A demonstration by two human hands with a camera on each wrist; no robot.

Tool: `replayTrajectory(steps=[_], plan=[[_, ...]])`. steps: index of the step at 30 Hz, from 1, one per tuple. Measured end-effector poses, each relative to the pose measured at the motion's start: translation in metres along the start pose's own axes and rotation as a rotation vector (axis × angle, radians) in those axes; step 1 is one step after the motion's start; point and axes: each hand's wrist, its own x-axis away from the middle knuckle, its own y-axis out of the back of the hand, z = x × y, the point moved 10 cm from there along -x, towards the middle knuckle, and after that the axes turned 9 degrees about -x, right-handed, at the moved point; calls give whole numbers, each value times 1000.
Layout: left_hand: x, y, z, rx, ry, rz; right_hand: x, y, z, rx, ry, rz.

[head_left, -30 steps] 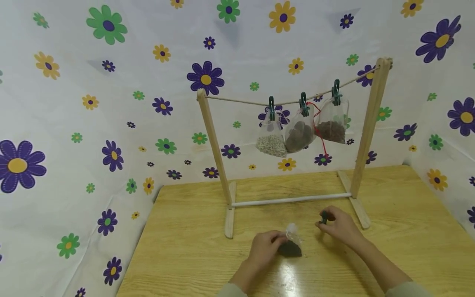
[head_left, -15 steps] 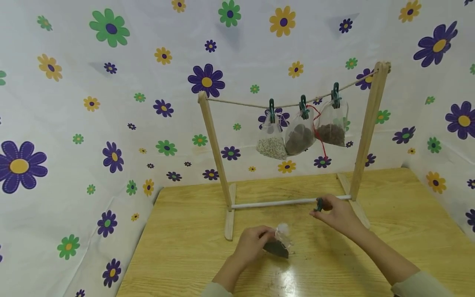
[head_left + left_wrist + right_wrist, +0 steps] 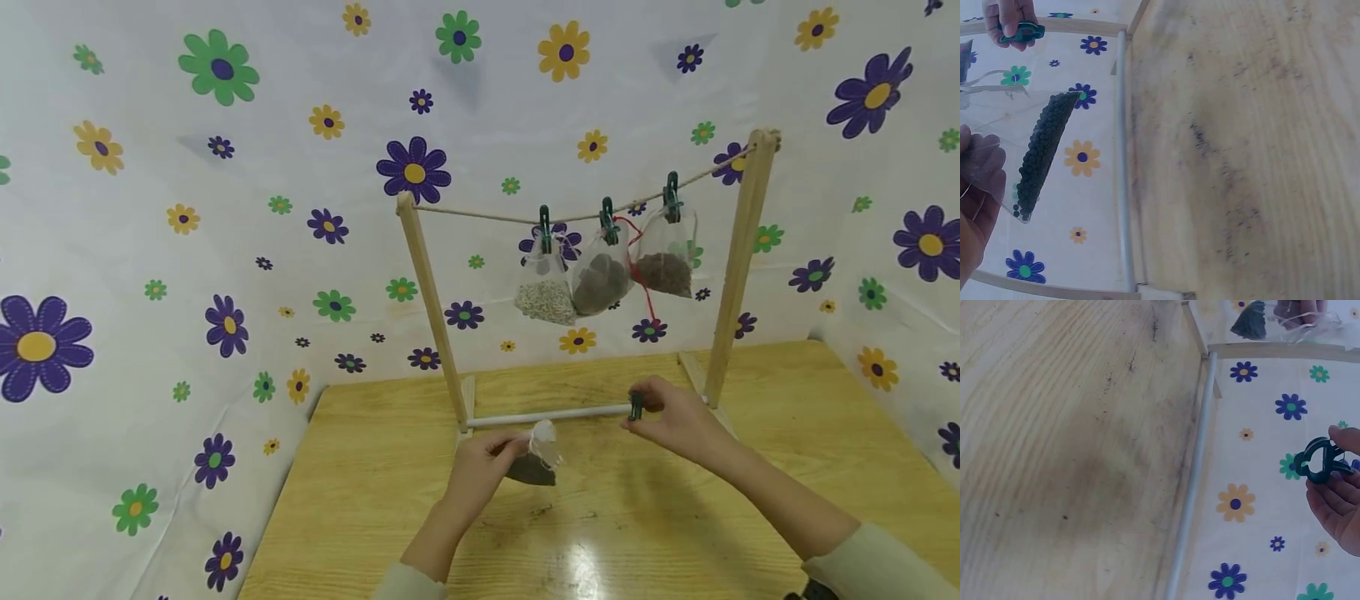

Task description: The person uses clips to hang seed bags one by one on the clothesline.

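My left hand pinches a small sheer drawstring pouch near its gathered top, in front of the stand's left side. Small, round, dark green beads fill the lower part of the pouch, which is seen closely in the left wrist view. Between the thumb and fingers of my right hand is a dark green spring clip, in front of the stand's right part. Three similar clips hold sheer pouches on a rope: one with pale grains, one with brownish pieces and one with reddish-brown bits.
The rope spans two wooden posts, a left one and a taller-looking right one. A white rod joins them low down. Dark specks mark the wooden table. A flower-print sheet hangs behind.
My left hand has lifted the bead pouch and carried it left and toward the stand. My right hand, with the clip, has moved forward and slightly left.
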Motion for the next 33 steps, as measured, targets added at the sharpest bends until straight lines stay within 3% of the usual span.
replayTrajectory(steps=[5,12,17,20,27,33], plan=[[-9,26,-11,-29,-31,-82,-9,11,27,48,101,-13],[-23,59,-36,-135,-146,-192,-21,23,63,88,255,-30],[-34,74,-48,-184,-156,-252,-34,34,90,108,354,-52],[-43,83,-59,-159,-162,-300,-41,41,105,105,379,-48],[-55,105,-94,-121,-251,-415,-51,44,136,68,403,-19],[-72,121,-105,-147,-174,-465,-59,55,171,32,543,-116]])
